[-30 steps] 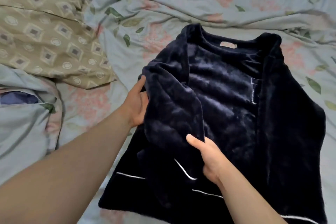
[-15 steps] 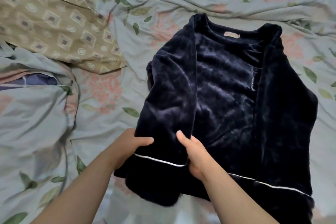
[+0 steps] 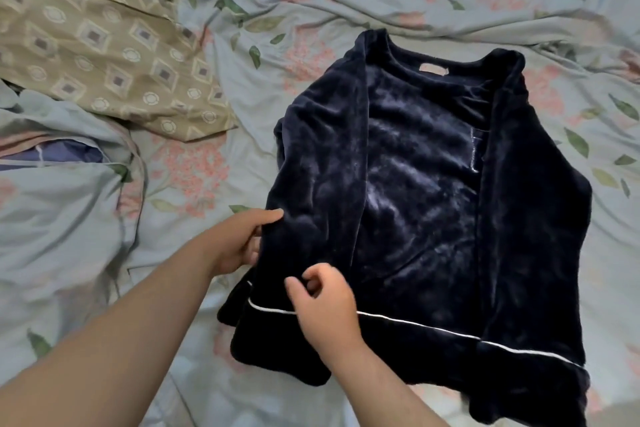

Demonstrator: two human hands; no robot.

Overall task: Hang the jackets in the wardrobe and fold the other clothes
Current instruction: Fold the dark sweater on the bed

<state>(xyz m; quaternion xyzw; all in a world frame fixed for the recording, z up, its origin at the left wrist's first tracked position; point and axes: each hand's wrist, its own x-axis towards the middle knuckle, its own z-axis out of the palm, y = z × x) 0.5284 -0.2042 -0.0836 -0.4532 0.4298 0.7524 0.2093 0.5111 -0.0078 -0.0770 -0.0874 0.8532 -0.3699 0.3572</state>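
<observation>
Where it lies on the bed, the principal item is one dark navy fleece garment [image 3: 415, 191], plush pile, spread flat with its neckline toward the far side and its hem toward the person. Both side panels are folded inward over the body, leaving a central strip of the inner face showing between them. Fittings: a small pale label [image 3: 433, 69] at the inside back of the neck; a short vertical line of pale stitching [image 3: 472, 152] beside the inner edge of the right panel; a line of white piping [image 3: 415, 322] running across near the hem. Left hand [image 3: 239, 239]: at the outer edge of the left fold, thumb laid on top of the fleece, fingers tucked beneath the edge, so that it grips the fabric between them. Right hand [image 3: 325, 308]: over the lower part of the same fold, lying across the piping, fingers curled toward the thumb with a narrow gap; whether any fleece is pinched there cannot be told. Both forearms bare, entering from the near edge. Support: a crumpled pale blue bedsheet [image 3: 207, 156] printed with pink flowers and green leaves, under and around the garment. Also present: an olive patterned cloth [image 3: 104, 45] with diamond and ring motifs, upper left, well apart from the garment; a patch of purple fabric [image 3: 69, 156] showing between sheet folds at the far left.
</observation>
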